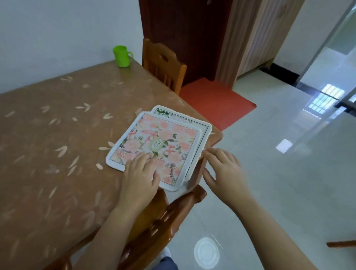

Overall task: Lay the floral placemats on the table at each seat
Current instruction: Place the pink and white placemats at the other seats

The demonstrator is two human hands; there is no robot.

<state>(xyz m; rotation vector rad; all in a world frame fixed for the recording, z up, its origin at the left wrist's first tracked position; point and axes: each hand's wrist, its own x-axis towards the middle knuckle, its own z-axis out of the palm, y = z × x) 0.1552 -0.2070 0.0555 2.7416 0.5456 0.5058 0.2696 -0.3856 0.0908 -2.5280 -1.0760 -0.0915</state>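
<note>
Two floral placemats lie stacked near the table's right corner. The top placemat (156,142) is pink-flowered with a white border and an oval emblem. Under it a second placemat (195,121) with a dark line border and green leaves sticks out at the far side. My left hand (140,174) rests flat on the near part of the top placemat, fingers spread. My right hand (224,170) hovers beside the stack's right edge at the table's side, fingers apart, holding nothing.
The table (51,140) has a brown leaf-patterned cover. A green cup (121,55) stands at its far edge by the wall. One wooden chair (165,63) is at the far end, another (166,219) right below my arms. A red mat (214,101) lies on the glossy floor.
</note>
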